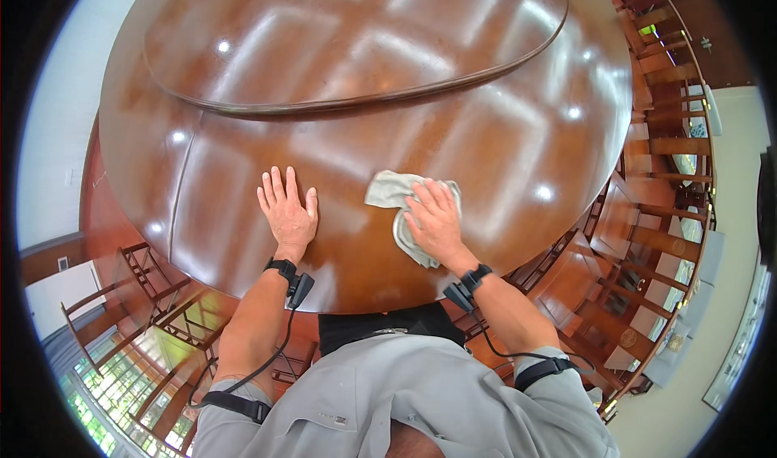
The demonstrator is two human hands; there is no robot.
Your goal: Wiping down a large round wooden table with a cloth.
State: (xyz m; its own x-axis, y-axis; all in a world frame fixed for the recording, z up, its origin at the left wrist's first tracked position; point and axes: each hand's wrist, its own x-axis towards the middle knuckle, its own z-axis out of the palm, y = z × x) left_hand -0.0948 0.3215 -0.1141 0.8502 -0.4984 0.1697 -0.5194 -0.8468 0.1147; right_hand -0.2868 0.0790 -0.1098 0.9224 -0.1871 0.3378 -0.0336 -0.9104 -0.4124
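Observation:
A large round table of polished reddish-brown wood [340,264] spreads before me. On its near part, my left hand [288,215] rests palm down with the fingers apart, holding nothing. To the right, my right hand [437,221] presses on a crumpled light grey cloth [388,190], which lies against the tabletop. Part of the cloth is hidden beneath the palm and fingers. Beyond both hands, a raised round wooden turntable [340,63] sits on the table, its moulded edge curving across the view.
Wooden chairs [142,276] stand at the lower left, near a barred window [115,385]. Along the right runs a wooden lattice partition [668,233] with more chairs close to it. A grey sofa [680,336] shows past it. Black straps and cables [285,342] run along my forearms.

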